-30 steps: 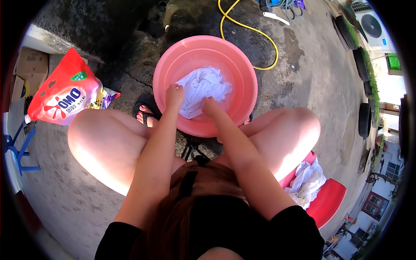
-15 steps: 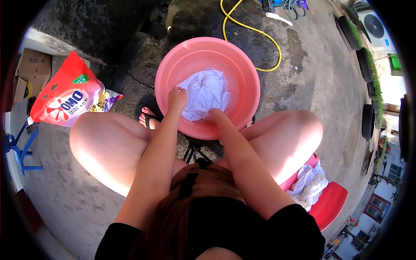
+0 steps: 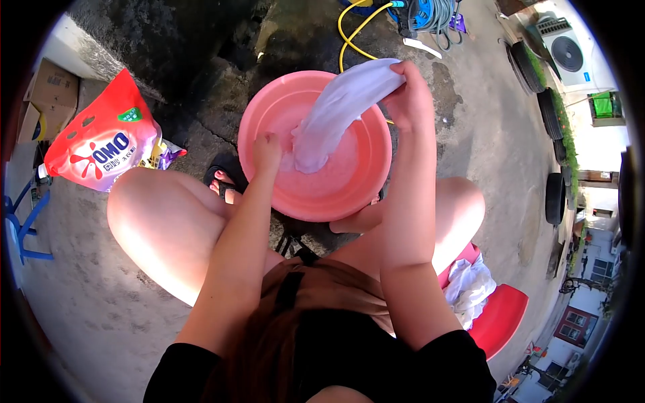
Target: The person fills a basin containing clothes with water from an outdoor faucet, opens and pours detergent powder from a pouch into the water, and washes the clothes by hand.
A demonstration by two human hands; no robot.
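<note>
A white cloth (image 3: 339, 104), wet and bunched, stretches up from the pink basin (image 3: 368, 158) toward the upper right. Its top end is pinched in my right hand (image 3: 410, 101), which is raised beyond the basin's right rim. The lower end hangs down into the basin, where a little cloudy water shows. My left hand (image 3: 267, 151) is over the basin's left side with its fingers curled closed, apart from the cloth. Whatever those fingers may hold is hidden.
A red OMO detergent bag (image 3: 107, 144) stands at the left, near cardboard boxes (image 3: 54, 97) and a blue stool (image 3: 27, 232). Another white cloth (image 3: 468, 285) lies on a red seat (image 3: 500, 319) at the lower right. A yellow hose (image 3: 356, 43) and a white-handled brush (image 3: 422, 47) are beyond the basin.
My right hand has lifted one end of the cloth up and to the right, out of the basin. My left hand has come away from the cloth and stays at the left side.
</note>
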